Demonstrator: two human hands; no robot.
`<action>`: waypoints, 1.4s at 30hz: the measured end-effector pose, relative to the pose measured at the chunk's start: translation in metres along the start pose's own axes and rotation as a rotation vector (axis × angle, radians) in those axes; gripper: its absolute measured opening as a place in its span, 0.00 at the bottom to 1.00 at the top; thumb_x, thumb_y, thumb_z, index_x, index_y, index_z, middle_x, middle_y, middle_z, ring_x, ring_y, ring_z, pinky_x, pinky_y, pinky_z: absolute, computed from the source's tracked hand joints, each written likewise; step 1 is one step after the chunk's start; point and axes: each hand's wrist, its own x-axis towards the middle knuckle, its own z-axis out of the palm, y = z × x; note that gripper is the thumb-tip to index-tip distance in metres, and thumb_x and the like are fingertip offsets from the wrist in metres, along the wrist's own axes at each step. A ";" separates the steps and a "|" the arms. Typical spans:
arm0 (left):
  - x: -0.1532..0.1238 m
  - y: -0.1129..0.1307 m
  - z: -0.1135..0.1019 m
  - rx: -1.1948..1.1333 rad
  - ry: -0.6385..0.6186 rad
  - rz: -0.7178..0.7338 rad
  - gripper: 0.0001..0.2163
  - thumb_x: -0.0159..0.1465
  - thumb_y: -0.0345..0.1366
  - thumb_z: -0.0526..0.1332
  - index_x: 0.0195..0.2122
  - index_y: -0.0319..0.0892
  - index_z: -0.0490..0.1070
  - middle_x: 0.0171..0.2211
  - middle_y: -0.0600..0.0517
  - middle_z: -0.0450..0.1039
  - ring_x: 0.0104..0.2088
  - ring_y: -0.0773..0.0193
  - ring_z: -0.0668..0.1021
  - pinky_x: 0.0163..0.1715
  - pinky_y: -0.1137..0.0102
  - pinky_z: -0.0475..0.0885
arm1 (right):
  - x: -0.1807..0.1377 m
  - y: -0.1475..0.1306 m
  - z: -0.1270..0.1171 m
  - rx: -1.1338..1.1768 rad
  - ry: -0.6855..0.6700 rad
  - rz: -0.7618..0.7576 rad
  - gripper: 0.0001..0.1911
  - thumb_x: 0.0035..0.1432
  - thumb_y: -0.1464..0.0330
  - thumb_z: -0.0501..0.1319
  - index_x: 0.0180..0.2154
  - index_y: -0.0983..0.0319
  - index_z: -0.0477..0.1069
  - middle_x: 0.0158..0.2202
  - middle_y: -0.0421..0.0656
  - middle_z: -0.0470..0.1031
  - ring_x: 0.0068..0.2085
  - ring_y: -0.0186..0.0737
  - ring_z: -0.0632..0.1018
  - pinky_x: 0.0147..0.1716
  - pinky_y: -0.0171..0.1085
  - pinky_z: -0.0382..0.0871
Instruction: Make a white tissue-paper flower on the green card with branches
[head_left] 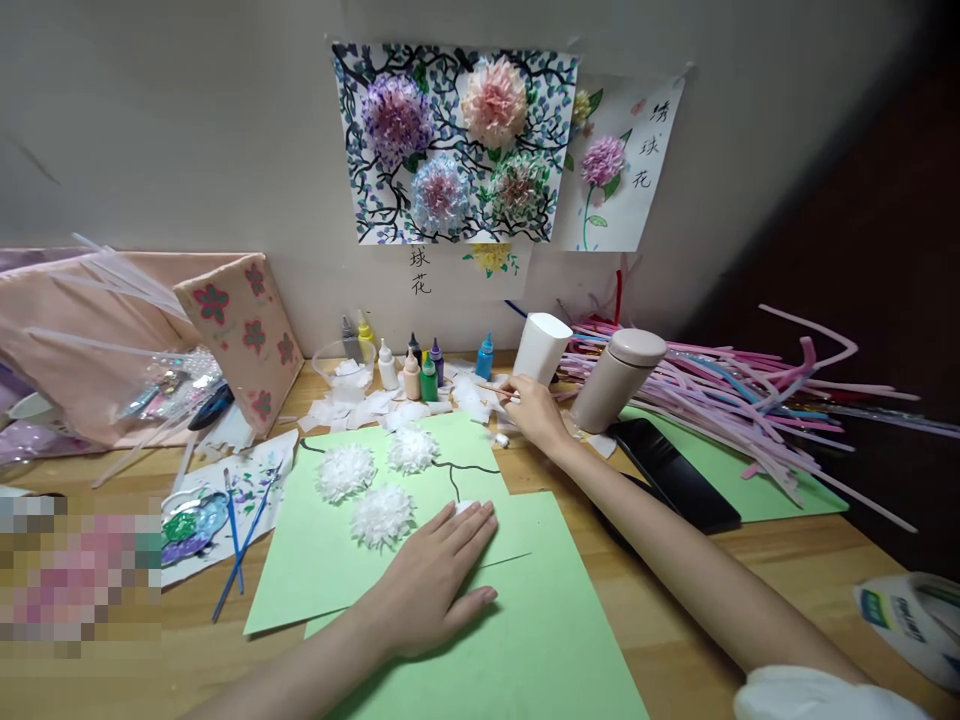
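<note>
My left hand lies flat with fingers stretched out on the light green paper, fingertips covering part of a small white piece. Three fluffy white paper flowers sit on this sheet, left of that hand. Thin black branch lines are drawn beside them. My right hand reaches to the back of the table with its fingers pinched around a thin stick, seemingly a fine paintbrush. Its tip is near the white paper scraps. A second green sheet lies partly beneath the first.
Several paint bottles stand behind the flowers, beside a clear cup. A white container, a beige tumbler, a black phone and pipe cleaners are at right. Blue brushes and a paint palette lie left.
</note>
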 end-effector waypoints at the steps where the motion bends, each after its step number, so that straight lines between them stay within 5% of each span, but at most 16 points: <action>1: 0.000 0.000 0.000 0.003 0.005 0.000 0.28 0.67 0.46 0.45 0.65 0.43 0.40 0.65 0.48 0.43 0.64 0.56 0.51 0.63 0.55 0.49 | -0.001 -0.001 -0.001 0.041 -0.003 0.013 0.06 0.52 0.73 0.55 0.29 0.63 0.71 0.33 0.45 0.73 0.38 0.43 0.72 0.38 0.36 0.61; 6: -0.002 0.000 0.004 -0.020 0.104 -0.020 0.24 0.68 0.41 0.46 0.64 0.43 0.44 0.64 0.46 0.49 0.62 0.56 0.57 0.60 0.57 0.56 | -0.020 -0.012 -0.008 0.282 -0.128 0.102 0.10 0.53 0.63 0.57 0.26 0.63 0.69 0.23 0.39 0.70 0.25 0.36 0.69 0.26 0.34 0.61; 9: -0.003 0.002 0.007 -0.106 0.228 -0.077 0.19 0.68 0.36 0.45 0.60 0.44 0.51 0.58 0.44 0.60 0.57 0.59 0.65 0.54 0.61 0.65 | -0.046 -0.020 -0.011 0.429 -0.280 0.144 0.14 0.53 0.59 0.57 0.26 0.63 0.68 0.17 0.35 0.62 0.17 0.29 0.60 0.18 0.31 0.52; 11: -0.002 0.003 0.005 -0.179 0.336 -0.166 0.16 0.68 0.35 0.45 0.57 0.44 0.56 0.52 0.44 0.64 0.51 0.60 0.69 0.49 0.63 0.68 | -0.065 -0.025 -0.013 0.730 -0.493 0.279 0.14 0.52 0.57 0.59 0.28 0.63 0.67 0.17 0.33 0.59 0.16 0.27 0.54 0.17 0.30 0.44; 15: 0.012 0.004 -0.007 -0.304 0.504 -0.355 0.16 0.66 0.37 0.51 0.55 0.44 0.56 0.46 0.46 0.65 0.45 0.61 0.71 0.43 0.64 0.69 | -0.092 -0.031 -0.014 0.965 -0.671 0.367 0.14 0.50 0.59 0.64 0.27 0.64 0.66 0.17 0.33 0.58 0.18 0.25 0.53 0.18 0.31 0.40; 19: 0.036 -0.002 -0.024 -0.413 0.454 -0.343 0.09 0.63 0.37 0.55 0.43 0.43 0.67 0.39 0.50 0.70 0.38 0.63 0.73 0.39 0.68 0.69 | -0.100 -0.030 -0.012 1.049 -0.722 0.406 0.14 0.50 0.60 0.64 0.27 0.64 0.65 0.16 0.32 0.57 0.18 0.25 0.51 0.18 0.31 0.38; 22: 0.056 -0.010 -0.030 -0.429 0.451 -0.327 0.06 0.62 0.36 0.56 0.31 0.41 0.70 0.31 0.52 0.72 0.32 0.65 0.73 0.33 0.70 0.67 | -0.097 -0.024 -0.011 1.148 -0.671 0.446 0.16 0.50 0.59 0.65 0.27 0.64 0.64 0.17 0.32 0.58 0.17 0.23 0.49 0.18 0.31 0.37; 25: 0.074 -0.016 -0.031 -0.407 0.512 -0.383 0.07 0.61 0.36 0.56 0.30 0.40 0.70 0.29 0.52 0.72 0.30 0.64 0.72 0.31 0.71 0.66 | -0.093 -0.020 -0.011 1.194 -0.572 0.503 0.20 0.51 0.53 0.61 0.27 0.63 0.63 0.17 0.33 0.60 0.16 0.22 0.47 0.17 0.31 0.35; 31: 0.094 -0.024 -0.030 -0.534 0.501 -0.463 0.10 0.59 0.40 0.57 0.28 0.39 0.72 0.27 0.51 0.74 0.28 0.64 0.73 0.28 0.72 0.66 | -0.092 -0.017 -0.018 0.901 -0.378 0.386 0.19 0.47 0.54 0.65 0.25 0.64 0.66 0.15 0.32 0.56 0.16 0.25 0.52 0.16 0.30 0.40; 35: 0.093 -0.031 -0.036 -0.657 0.541 -0.509 0.13 0.58 0.43 0.57 0.31 0.38 0.73 0.28 0.50 0.75 0.30 0.63 0.74 0.30 0.71 0.67 | -0.083 -0.010 -0.022 0.634 -0.310 0.309 0.17 0.49 0.55 0.63 0.24 0.63 0.69 0.14 0.35 0.62 0.17 0.28 0.59 0.17 0.31 0.48; 39: 0.079 -0.034 -0.047 -0.599 0.636 -0.570 0.14 0.59 0.45 0.56 0.31 0.38 0.74 0.30 0.50 0.75 0.31 0.63 0.74 0.32 0.71 0.67 | -0.059 0.006 -0.024 0.407 -0.091 0.331 0.15 0.51 0.58 0.60 0.21 0.62 0.67 0.14 0.36 0.64 0.17 0.33 0.63 0.19 0.33 0.54; 42: 0.062 -0.025 -0.048 -0.538 0.582 -0.576 0.14 0.60 0.44 0.55 0.30 0.39 0.73 0.29 0.50 0.75 0.30 0.63 0.73 0.31 0.71 0.66 | -0.044 0.015 -0.025 0.331 0.007 0.350 0.11 0.52 0.62 0.59 0.28 0.63 0.70 0.16 0.38 0.67 0.20 0.38 0.68 0.23 0.35 0.59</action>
